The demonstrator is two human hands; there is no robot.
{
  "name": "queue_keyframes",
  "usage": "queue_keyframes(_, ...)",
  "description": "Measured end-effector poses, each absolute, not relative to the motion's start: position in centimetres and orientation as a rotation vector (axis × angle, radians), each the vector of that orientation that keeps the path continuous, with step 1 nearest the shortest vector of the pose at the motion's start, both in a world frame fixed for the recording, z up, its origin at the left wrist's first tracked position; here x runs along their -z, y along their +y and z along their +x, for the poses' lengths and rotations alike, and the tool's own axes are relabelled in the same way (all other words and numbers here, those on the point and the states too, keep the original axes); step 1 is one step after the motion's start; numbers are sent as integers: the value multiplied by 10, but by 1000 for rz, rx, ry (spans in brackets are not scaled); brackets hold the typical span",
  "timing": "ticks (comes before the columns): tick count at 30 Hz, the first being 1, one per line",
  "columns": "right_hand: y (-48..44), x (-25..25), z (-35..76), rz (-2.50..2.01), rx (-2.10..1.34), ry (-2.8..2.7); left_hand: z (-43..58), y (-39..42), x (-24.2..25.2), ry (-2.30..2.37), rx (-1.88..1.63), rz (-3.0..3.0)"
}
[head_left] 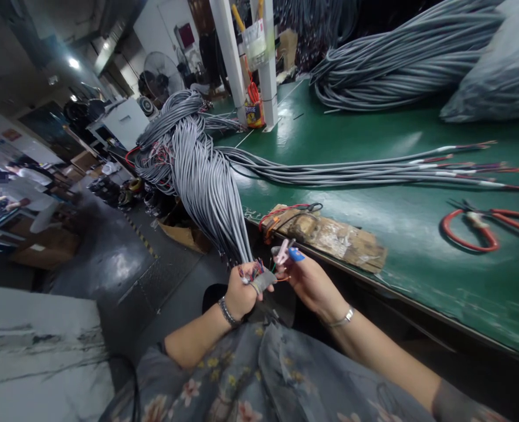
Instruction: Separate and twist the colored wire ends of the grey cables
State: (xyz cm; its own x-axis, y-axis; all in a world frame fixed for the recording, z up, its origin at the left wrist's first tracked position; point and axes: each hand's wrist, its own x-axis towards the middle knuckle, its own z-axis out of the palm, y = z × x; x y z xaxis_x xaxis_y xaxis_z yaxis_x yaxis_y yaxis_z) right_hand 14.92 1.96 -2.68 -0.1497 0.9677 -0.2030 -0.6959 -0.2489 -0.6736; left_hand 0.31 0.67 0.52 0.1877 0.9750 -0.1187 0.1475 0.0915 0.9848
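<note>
A thick bundle of grey cables point(206, 187) hangs over the bench edge, its lower ends reaching my left hand point(240, 295). That hand is closed around the cable ends, where thin red, blue and purple wires point(253, 268) stick out. Its thumb wears a grey wrap point(263, 282). Close on the right, my right hand point(314, 284) is closed in a pinch, with a blue wrap point(296, 254) on its thumb. A green and an orange wire stretch between the hands, apparently into the right fingertips. A pale pink piece at those fingertips is too blurred to name.
On the green bench point(373, 217) lie a worn wooden block point(342, 237), red-handled pliers point(472, 228) and a row of stripped grey cables point(329, 174). Large cable coils point(400, 64) lie behind. A white post point(268, 70) stands on the bench. People work far left.
</note>
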Motion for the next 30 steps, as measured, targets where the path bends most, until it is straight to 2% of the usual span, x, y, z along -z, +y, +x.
queue_keyframes(20, 35, 40, 143, -697, -1629, -390, 8, 14, 6, 1221, -921, 1320)
queue_keyframes(30, 25, 37, 157, -624, -1826, -495, 0, 7, -1, 1225, -998, 1328)
